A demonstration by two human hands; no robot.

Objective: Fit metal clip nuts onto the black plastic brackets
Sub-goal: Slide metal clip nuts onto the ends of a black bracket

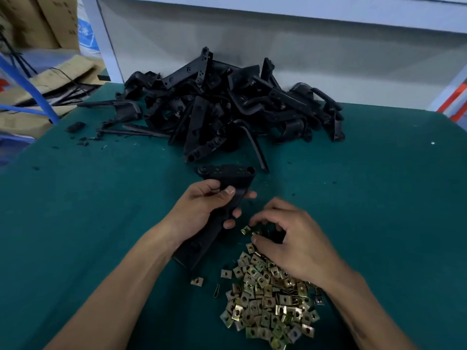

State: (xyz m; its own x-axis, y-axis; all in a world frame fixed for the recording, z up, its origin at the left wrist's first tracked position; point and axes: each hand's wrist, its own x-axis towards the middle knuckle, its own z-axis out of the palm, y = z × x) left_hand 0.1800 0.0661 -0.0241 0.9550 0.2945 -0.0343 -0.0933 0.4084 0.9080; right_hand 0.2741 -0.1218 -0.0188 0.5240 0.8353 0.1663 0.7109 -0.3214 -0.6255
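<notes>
Beside right hand [290,238]: clip nuts [270,299]

Dim, soft-focus view (edges bowed by the wide lens), shadows faint.

One black bracket [222,198] is held apart from the others. At 12 o'clock lies one heap of brackets [222,107], too tangled to count. At 6 o'clock lies one pile of clip nuts [273,299], many dozens. Two hands are visible: left hand [202,208], right hand [295,238].
</notes>
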